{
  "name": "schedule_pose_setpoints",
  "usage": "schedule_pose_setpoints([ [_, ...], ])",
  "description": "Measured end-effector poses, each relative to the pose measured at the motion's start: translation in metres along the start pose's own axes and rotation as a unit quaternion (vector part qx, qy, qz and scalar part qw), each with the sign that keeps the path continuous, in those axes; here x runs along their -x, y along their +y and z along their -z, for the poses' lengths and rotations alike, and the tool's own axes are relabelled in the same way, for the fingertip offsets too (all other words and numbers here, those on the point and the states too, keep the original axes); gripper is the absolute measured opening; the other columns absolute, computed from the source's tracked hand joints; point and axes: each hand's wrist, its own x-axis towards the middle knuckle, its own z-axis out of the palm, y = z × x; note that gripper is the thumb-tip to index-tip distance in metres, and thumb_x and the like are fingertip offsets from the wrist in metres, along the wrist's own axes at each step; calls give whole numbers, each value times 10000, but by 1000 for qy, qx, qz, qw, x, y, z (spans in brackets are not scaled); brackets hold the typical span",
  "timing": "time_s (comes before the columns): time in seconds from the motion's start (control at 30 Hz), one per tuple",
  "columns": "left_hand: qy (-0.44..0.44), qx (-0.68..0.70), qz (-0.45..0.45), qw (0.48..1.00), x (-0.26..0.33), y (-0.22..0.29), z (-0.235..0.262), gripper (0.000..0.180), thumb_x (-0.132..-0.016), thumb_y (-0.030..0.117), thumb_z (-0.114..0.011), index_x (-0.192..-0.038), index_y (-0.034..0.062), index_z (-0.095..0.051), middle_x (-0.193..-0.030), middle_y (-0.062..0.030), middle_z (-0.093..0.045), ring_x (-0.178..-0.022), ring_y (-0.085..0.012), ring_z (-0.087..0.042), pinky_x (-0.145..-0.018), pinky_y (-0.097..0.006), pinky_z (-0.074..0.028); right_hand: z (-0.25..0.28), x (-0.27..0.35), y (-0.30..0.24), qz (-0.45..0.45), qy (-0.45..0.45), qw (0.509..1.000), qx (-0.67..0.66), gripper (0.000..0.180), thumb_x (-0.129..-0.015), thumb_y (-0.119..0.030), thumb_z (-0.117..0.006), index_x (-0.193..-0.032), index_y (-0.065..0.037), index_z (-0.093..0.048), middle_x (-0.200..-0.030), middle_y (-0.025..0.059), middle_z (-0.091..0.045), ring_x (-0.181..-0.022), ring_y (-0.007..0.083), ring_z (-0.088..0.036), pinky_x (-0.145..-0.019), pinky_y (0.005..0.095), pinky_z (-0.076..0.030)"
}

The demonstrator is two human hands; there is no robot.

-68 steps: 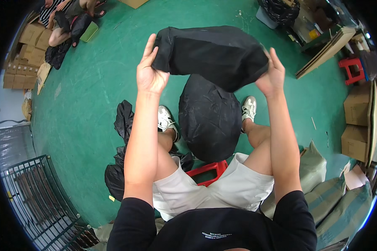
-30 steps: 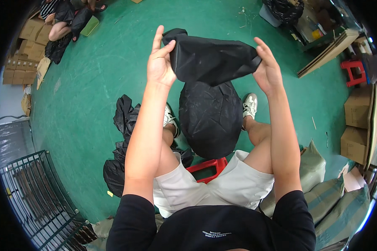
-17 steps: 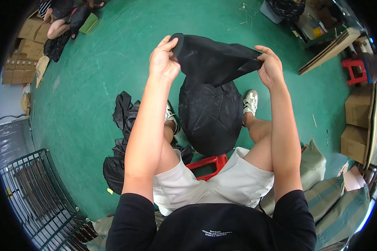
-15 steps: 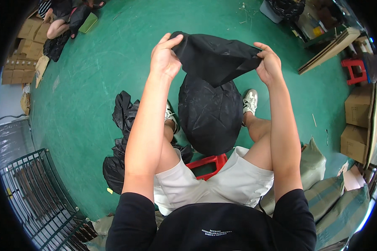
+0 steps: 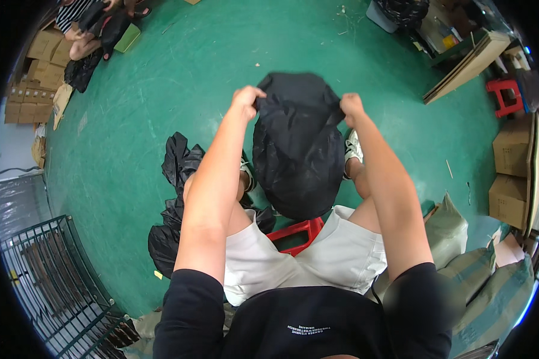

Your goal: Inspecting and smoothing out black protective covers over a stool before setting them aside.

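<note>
- Left hand (image 5: 247, 100), at upper centre of the frame, is closed, fingers pinching one edge of a black cloth (image 5: 296, 90).
- Right hand (image 5: 352, 106), right of upper centre, is curled in on the cloth's opposite edge.
- Between them, the cloth spreads at upper centre, overlapping the top of a rounded black bundle (image 5: 299, 176) mid-frame; I cannot tell whether they touch.
- Just below the bundle shows a red stool (image 5: 313, 230).
- Crumpled black fabric (image 5: 177, 160) lies left of centre.
</note>
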Motion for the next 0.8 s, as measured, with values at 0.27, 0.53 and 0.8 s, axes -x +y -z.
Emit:
schedule_pose_setpoints([
  [0.27,175,-296,-161,925,21,-106,111,529,-715,-49,-493,-1237,-100,-563,-1149,-242,-645,-1072,-342,-635,-958,-376,-462,-56,127,26,64,-67,964,250,434,-819,-111,-517,-1194,74,-401,-1190,363,-569,-1148,467,-555,-992,487,-440],
  [0.53,218,-293,-185,912,66,-167,131,673,-745,-18,-543,-1401,-24,-395,-1236,-257,-570,-1168,-338,-555,-1009,-360,-415,-39,211,74,-32,-2,958,283,519,-786,-118,-607,-1191,21,-315,-1168,289,-608,-1108,437,-589,-970,486,-458],
  [0.8,164,-133,-118,970,63,-172,131,717,-858,219,-700,-1389,-122,-360,-1398,-259,-452,-1302,-301,-449,-1076,-356,-341,-29,184,154,-92,94,991,13,372,-851,-149,-539,-1183,14,-574,-1215,229,-607,-1164,364,-574,-981,406,-438],
])
